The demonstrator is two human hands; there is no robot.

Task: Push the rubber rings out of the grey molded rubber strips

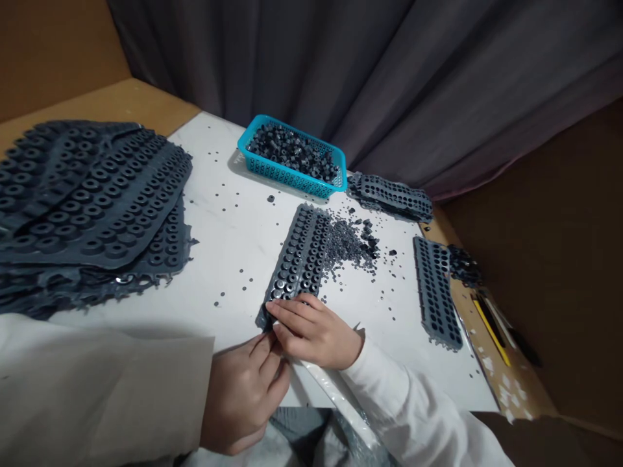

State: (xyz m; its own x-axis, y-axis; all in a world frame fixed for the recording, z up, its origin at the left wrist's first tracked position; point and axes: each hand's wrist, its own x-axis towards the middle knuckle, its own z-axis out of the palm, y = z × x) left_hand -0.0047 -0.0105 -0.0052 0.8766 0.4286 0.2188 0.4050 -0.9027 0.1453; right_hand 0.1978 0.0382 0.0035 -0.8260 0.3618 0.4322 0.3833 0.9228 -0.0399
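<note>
A dark grey sheet of moulded rubber rings [302, 250] lies lengthwise on the white table in front of me. My left hand [248, 389] is closed at its near edge, fingertips pinched on the left corner. Across the near end rests my right hand [318, 331], its fingers bent over the sheet and touching the left fingertips. What lies right under the fingers is hidden. Some rings near the hands look shiny. Just right of the sheet spreads a pile of tiny grey discs [345, 243], with several black rubber pieces [368, 240] at its far side.
Behind stands a turquoise basket [292, 174] of loose black pieces. A tall stack of ring sheets [92, 201] fills the left. Sheets with punched holes [389, 194] lie at the back right, another holed sheet [438, 292] further right. Beyond it is a yellow stick-like tool [490, 329].
</note>
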